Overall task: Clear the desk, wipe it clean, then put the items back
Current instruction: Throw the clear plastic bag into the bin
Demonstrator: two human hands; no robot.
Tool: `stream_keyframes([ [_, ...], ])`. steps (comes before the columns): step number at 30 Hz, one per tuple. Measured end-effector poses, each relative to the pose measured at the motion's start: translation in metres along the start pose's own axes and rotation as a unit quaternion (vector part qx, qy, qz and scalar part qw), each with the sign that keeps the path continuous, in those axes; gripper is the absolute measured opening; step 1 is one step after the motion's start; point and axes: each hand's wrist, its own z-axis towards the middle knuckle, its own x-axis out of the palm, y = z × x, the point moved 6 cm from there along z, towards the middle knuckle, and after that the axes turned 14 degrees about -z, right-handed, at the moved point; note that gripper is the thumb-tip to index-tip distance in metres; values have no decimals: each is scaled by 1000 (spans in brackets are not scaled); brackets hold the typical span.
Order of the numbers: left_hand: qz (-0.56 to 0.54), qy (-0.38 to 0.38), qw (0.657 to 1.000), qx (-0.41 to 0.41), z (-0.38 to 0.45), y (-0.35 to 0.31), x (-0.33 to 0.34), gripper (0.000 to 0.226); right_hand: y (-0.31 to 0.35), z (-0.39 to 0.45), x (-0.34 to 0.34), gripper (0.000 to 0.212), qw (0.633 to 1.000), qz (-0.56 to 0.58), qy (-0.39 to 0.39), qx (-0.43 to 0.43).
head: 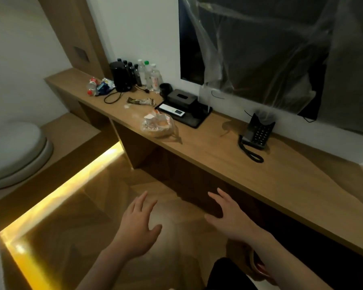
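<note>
A long wooden desk (270, 176) runs along the wall. On it stand a black kettle (120, 77), several bottles (147, 75), a crumpled heap of bottles and wrappers (99, 86), a snack wrapper (140, 101), a bagged bread roll (157, 125), a black tray (195, 120) with a tissue box (181, 98) and a remote (172, 110), and a black phone (258, 132). My left hand (137, 225) and my right hand (228, 214) hover open over the floor in front of the desk, holding nothing.
A wall-mounted TV (281, 55) draped in clear plastic hangs above the desk. A kettle cable (113, 97) loops on the desk. A round white seat (15, 151) sits on a low platform with a glowing yellow light strip (61, 189) at left.
</note>
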Motion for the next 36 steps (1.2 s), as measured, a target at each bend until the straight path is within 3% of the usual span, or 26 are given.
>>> stream_keyframes([
  [9,-2,-21,1000,-6,56,31,-78,76,70,64,-19,74,1000,9,-24,-7],
  [20,3,-26,999,-46,185,62,-161,76,134,217,-60,75,999,25,-7,-26],
  [27,-17,-21,999,-38,285,58,-200,75,141,313,-110,76,998,49,8,-31],
  [36,-40,15,999,-20,398,73,-221,76,131,390,-127,79,996,85,-3,41],
])
